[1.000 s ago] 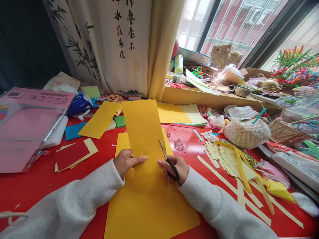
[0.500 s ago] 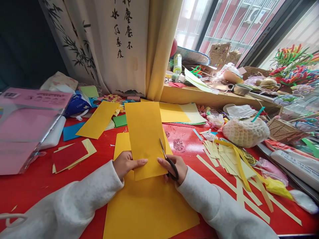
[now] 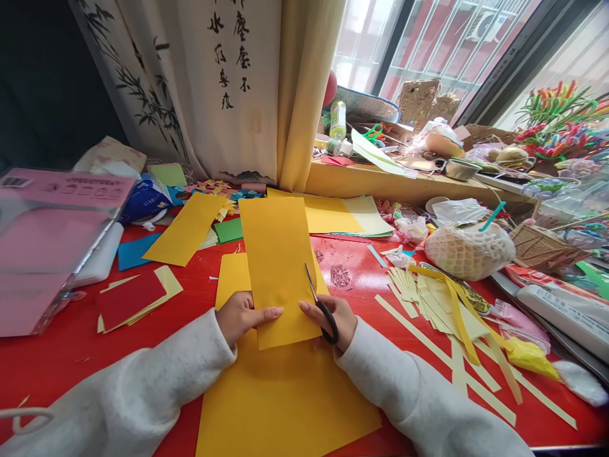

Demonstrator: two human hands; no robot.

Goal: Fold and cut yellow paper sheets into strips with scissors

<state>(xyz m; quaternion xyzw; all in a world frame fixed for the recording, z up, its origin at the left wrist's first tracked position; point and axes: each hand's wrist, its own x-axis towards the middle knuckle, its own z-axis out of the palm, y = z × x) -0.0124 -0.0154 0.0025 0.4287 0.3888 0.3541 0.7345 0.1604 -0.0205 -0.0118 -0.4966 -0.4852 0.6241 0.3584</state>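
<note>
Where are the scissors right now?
The scissors are low in the middle of the head view, in the right hand, at the right edge of the yellow paper strip that the left hand holds.

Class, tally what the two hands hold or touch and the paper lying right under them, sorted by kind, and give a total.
Black-handled metal scissors, in the right hand: 1
Tall orange-yellow paper sheet, pinched by the left hand: 1
Large orange-yellow paper sheet flat on the red table: 1
Total: 3
</note>
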